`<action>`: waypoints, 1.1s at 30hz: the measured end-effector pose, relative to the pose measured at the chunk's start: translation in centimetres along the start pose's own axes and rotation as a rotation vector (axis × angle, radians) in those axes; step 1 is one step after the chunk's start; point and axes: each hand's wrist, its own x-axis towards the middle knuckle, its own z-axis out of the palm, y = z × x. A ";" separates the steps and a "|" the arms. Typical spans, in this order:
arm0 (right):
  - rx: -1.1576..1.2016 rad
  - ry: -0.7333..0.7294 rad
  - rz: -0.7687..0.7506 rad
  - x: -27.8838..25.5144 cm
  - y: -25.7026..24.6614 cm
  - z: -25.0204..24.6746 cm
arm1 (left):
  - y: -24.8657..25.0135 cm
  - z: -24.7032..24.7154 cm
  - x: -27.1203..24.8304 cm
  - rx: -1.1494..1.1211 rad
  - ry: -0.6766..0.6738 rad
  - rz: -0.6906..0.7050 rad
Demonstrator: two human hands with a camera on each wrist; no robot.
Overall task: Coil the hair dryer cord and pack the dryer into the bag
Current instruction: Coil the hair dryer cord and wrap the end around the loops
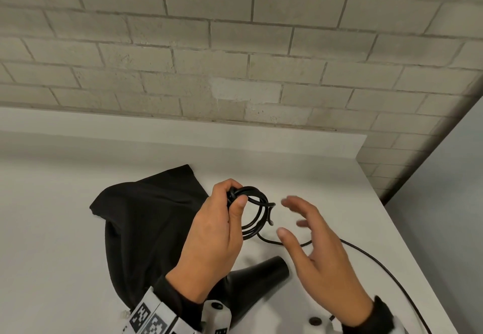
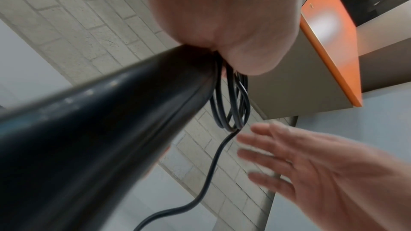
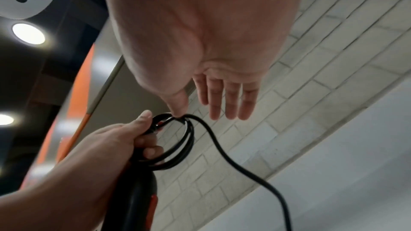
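Note:
My left hand (image 1: 224, 226) grips the black hair dryer's handle together with a few loops of its black cord (image 1: 257, 213), thumb pressed on the coil. The dryer (image 1: 261, 273) hangs below that hand, nozzle pointing right; in the left wrist view its body (image 2: 100, 138) fills the lower left. My right hand (image 1: 313, 242) is open, fingers spread, just right of the coil and holding nothing. The loose cord (image 1: 371, 258) trails away right across the table. A black cloth bag (image 1: 146, 218) lies crumpled on the table under and left of my left hand.
The white table (image 1: 65, 242) ends at a right edge (image 1: 418, 234) and meets a pale brick wall (image 1: 235, 59) at the back. An orange-edged cabinet (image 2: 329, 45) shows overhead in the left wrist view.

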 end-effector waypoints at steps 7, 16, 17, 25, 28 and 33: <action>0.005 0.037 -0.205 1.2 -1.0 0.5 | -0.2 -0.1 -0.1 0.017 -0.005 -0.012; -0.114 0.063 -0.472 1.8 -3.1 -0.7 | 0.0 -0.4 0.4 0.050 -0.089 -0.022; -0.108 0.046 -0.481 2.2 -3.4 -1.0 | 0.1 -0.5 0.4 0.046 -0.100 -0.005; 0.020 -0.062 -0.458 5.2 -5.5 -1.6 | 0.1 -0.9 0.2 0.146 -0.166 0.129; 0.074 -0.097 -0.412 5.9 -5.8 -1.4 | 0.1 -0.8 0.2 0.129 -0.158 0.127; 0.221 -0.117 -0.304 6.8 -5.4 -1.2 | 0.1 -0.6 0.2 0.117 -0.130 0.152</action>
